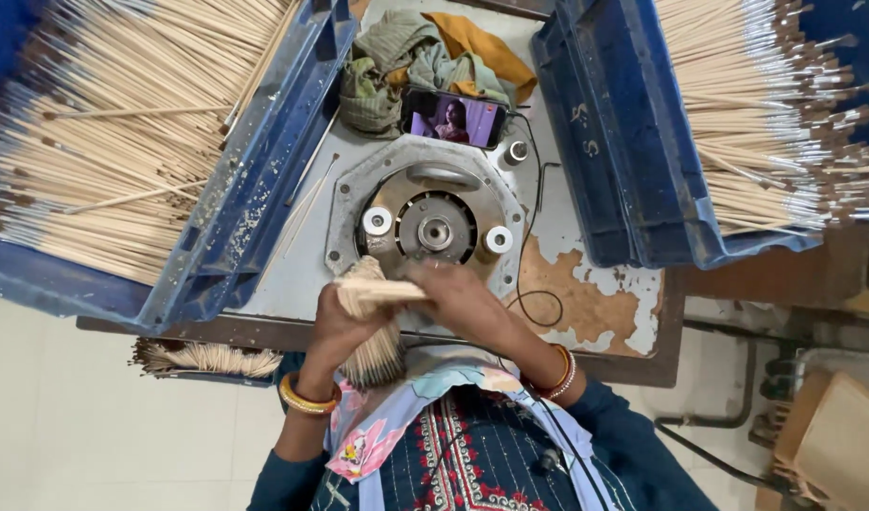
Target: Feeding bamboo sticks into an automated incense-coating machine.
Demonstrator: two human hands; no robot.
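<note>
Gripping a bundle of thin wooden sticks point(373, 326) near the round metal machine point(434, 225), the left hand point(338, 326) closes around it; the right hand point(453, 289) pinches its top end.

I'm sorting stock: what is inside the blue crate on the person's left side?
The blue crate holds a dense pile of pale wooden sticks, mostly lying parallel, a few crosswise. The crate's floor is covered by them.

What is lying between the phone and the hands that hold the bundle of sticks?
In the head view, a round metal machine plate with a central spindle lies between the phone and the hands.
</note>
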